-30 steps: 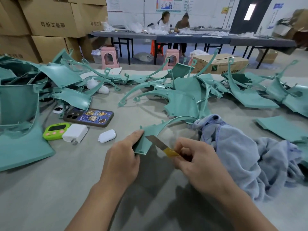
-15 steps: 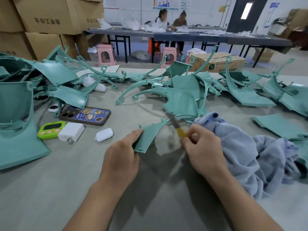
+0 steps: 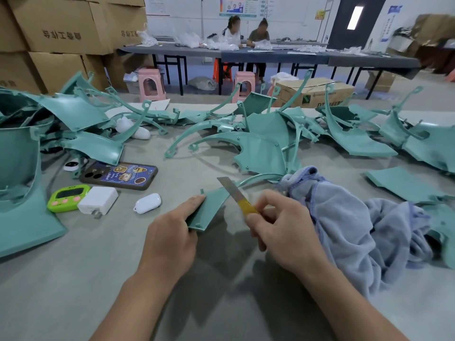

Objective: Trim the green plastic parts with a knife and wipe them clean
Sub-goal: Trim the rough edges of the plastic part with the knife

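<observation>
Our left hand [image 3: 172,232] reaches in from the near edge of the table [image 3: 73,291]. Its grip is closed on the green part [image 3: 209,207], with the thumb lying along the part's left edge and the fingers curled under its near corner. Our right hand [image 3: 283,230] sits just beside it, its grip pinched round the yellow handle of the knife [image 3: 235,193]. The bare blade slants up and away to the left, across the part's right edge.

The part is a flat teal wedge, broad at our hand. It narrows into a thin curved strip that arcs right toward the cloth [image 3: 357,217]. A small peg stands at its far left corner and tiny holes dot its near edge. We hold it tilted, about midway along the table and nearer the near edge.

The blue-grey cloth lies crumpled just right of our right hand. More green parts [image 3: 266,148] are heaped along the far edge and both sides.

Toward the left edge lie a phone [image 3: 120,175], a green timer [image 3: 66,198], a white charger [image 3: 98,200] and a shut white earbud case [image 3: 147,203]. The cardboard boxes [image 3: 61,25] stacked beyond the far left corner are closed. We cannot tell what they hold, nor what is in the box [image 3: 312,94] beyond the far edge.
</observation>
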The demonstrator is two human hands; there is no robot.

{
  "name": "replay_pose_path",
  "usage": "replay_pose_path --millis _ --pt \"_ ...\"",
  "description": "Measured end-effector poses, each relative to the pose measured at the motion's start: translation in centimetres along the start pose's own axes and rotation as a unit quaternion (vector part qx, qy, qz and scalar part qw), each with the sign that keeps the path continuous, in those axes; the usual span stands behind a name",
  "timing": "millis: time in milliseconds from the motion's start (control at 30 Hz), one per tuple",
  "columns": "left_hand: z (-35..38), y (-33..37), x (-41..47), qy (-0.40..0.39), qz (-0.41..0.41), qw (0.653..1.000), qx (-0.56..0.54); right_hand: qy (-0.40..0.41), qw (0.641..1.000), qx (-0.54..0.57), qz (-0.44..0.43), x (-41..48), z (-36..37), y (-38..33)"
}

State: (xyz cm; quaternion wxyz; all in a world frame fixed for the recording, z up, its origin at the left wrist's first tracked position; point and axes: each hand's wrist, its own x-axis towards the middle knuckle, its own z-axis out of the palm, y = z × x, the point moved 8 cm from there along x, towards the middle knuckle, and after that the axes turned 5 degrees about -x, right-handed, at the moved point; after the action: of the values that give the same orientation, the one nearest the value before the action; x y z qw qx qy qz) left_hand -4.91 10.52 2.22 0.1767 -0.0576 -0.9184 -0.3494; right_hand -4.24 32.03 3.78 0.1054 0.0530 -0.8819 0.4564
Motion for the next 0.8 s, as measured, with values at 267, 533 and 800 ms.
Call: replay_pose_path --millis 267,533,800 --pt "-1.7 -1.3 0.4 0.035 -0.028 0.998 -0.051 0.199 0.95 -0.082 0.227 1.1 -6.2 6.0" --pt "-5.4 -1.6 -0.1 0.169 -0.052 0.968 -0.176 0.193 0.973 0.016 0.125 1.2 -4.9 4.9" --pt "-4.8 -3.7 0.7 0.161 -0.132 0.953 -0.218 0.152 0.981 0.045 0.109 1.6 -4.0 4.6"
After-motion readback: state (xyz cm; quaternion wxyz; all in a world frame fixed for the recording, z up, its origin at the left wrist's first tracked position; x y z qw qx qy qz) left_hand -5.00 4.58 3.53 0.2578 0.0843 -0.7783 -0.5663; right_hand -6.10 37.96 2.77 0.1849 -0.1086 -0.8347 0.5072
